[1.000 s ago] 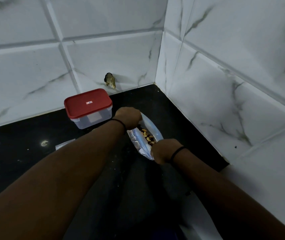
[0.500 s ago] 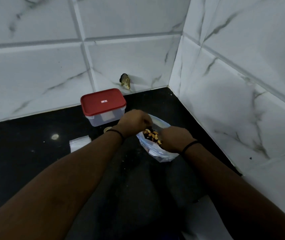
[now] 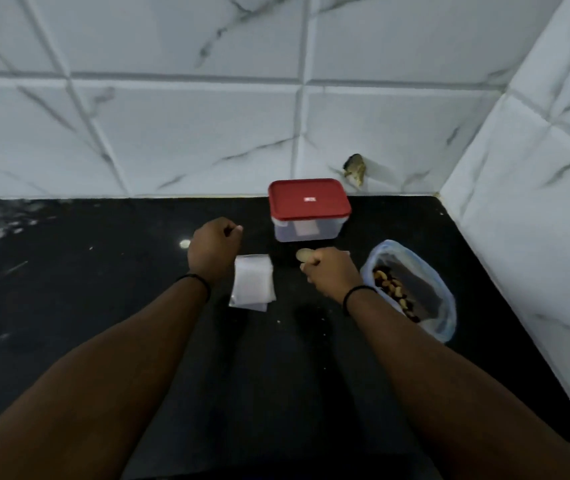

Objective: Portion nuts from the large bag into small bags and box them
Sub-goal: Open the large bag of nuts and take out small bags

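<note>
Right hand [image 3: 330, 271] is curled around a pale roundish thing [image 3: 303, 255], can't tell what; left hand [image 3: 215, 249] is loosely fisted, seemingly on nothing.

Small bags [image 3: 252, 284] sit in a flat stack between the two hands, just beside the left wrist, long side running away from the person, so left looks nearer. Large bag [image 3: 444, 299] lies open right of the right hand, nuts [image 3: 392, 291] inside. Box [image 3: 309, 209] sits behind, red lid on, near the wall on the black counter [image 3: 103, 271].

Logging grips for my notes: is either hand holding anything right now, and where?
The right hand grips a small pale object, unidentifiable, at its near end. The left hand is curled, apparently holding nothing.
</note>
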